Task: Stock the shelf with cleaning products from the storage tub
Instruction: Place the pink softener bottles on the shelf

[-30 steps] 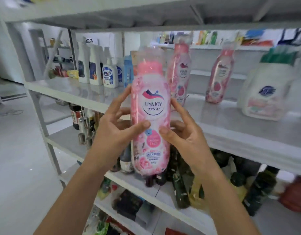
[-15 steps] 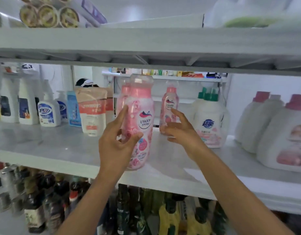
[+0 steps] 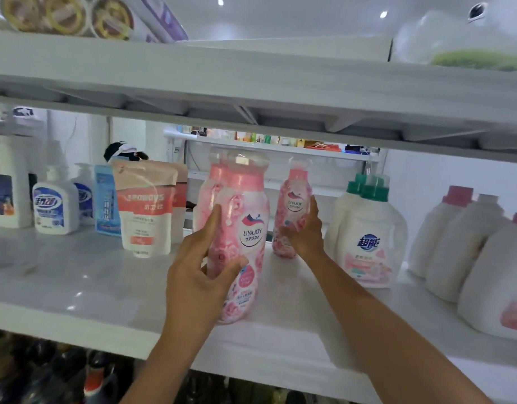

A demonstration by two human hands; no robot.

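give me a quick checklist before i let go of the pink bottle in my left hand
1. Left hand grip on the front pink bottle: ok, fingers and thumb curl round it.
2. Its base resting flat on the shelf: cannot tell, it is at shelf level but contact is unclear.
3. Label facing out: ok, UYAJOY reads from the front.
4. Right hand steadying the rear pink bottle: ok, it holds that bottle upright.
5. Clear of the green-capped jug and the refill pouch: ok, gaps on both sides.
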